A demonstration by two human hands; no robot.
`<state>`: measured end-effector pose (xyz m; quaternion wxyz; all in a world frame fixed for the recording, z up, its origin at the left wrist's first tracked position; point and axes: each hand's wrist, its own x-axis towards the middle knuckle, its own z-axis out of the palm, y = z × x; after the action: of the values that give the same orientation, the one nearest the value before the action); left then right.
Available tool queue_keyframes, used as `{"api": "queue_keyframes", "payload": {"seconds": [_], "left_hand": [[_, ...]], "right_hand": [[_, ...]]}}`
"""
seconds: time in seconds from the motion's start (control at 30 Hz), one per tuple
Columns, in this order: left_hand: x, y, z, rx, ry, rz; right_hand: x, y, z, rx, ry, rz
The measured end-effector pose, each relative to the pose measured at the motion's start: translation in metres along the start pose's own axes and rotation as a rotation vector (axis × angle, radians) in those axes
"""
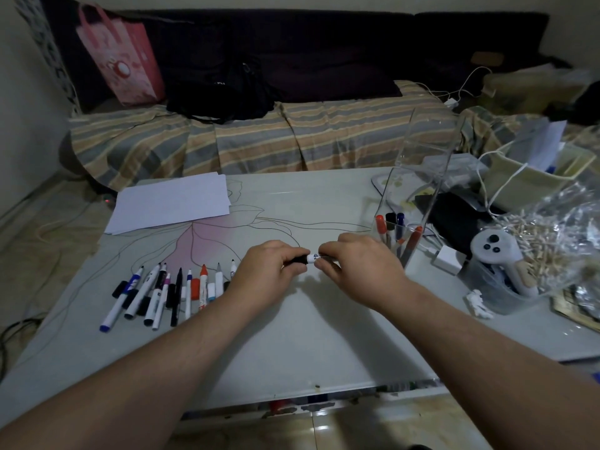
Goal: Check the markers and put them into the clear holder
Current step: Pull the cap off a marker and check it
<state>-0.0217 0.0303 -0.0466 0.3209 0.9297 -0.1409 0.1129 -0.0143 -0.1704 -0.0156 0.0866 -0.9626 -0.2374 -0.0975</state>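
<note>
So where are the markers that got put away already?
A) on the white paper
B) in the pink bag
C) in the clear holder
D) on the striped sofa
C: a few markers stand upright inside the clear holder at the right of the table, while both hands grip another marker beside it.

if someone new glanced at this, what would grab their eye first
Most likely the two hands, left and right, meeting mid-table on one marker. Next, the row of loose markers lying to the left, then the tall clear holder on the right with several markers already standing inside.
</note>
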Motion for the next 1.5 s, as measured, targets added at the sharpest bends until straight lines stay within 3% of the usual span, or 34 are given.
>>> {"api": "queue_keyframes", "payload": {"seconds": [0.2, 0.4, 0.5, 0.57, 0.63, 0.7, 0.77, 0.87, 0.97, 1.13, 1.3, 1.4, 1.5], "left_hand": [[0.004, 0.004, -0.002, 0.122, -0.003, 0.085], [0.003, 0.01, 0.0, 0.168, -0.045, 0.128], [0.001, 0.027, 0.006, 0.044, -0.037, 0.025], [0.004, 0.042, 0.011, -0.211, 0.034, -0.098], [0.011, 0.056, 0.016, -0.468, 0.115, -0.207], [0.018, 0.064, 0.023, -0.563, 0.127, -0.238], [0.019, 0.07, 0.032, -0.488, 0.068, -0.19], [0.016, 0.075, 0.049, -0.178, -0.046, 0.02], [0.015, 0.072, 0.065, -0.029, -0.165, 0.162], [0.009, 0.074, 0.075, 0.036, -0.222, 0.259], [0.009, 0.064, 0.069, 0.081, -0.236, 0.25], [0.008, 0.05, 0.061, 0.12, -0.23, 0.212], [0.006, 0.027, 0.048, 0.186, -0.247, 0.145]], "right_hand": [[0.002, 0.004, 0.001, 0.038, -0.01, -0.058], [-0.005, 0.006, 0.003, 0.159, -0.097, 0.014], [-0.006, 0.014, -0.011, 0.111, -0.269, 0.031], [-0.005, 0.023, -0.026, 0.268, -0.295, 0.029], [-0.004, 0.037, -0.042, 0.396, -0.102, 0.074], [-0.004, 0.052, -0.056, 0.471, 0.237, 0.216], [-0.005, 0.069, -0.067, 0.57, 0.483, 0.382], [-0.008, 0.085, -0.071, 0.592, 0.62, 0.506], [-0.009, 0.095, -0.063, 0.405, 0.585, 0.491], [-0.008, 0.11, -0.044, -0.003, 0.352, 0.413], [-0.01, 0.111, -0.029, -0.065, 0.247, 0.388], [-0.009, 0.101, -0.03, -0.028, 0.304, 0.419], [-0.004, 0.074, -0.026, -0.013, 0.387, 0.283]]}}
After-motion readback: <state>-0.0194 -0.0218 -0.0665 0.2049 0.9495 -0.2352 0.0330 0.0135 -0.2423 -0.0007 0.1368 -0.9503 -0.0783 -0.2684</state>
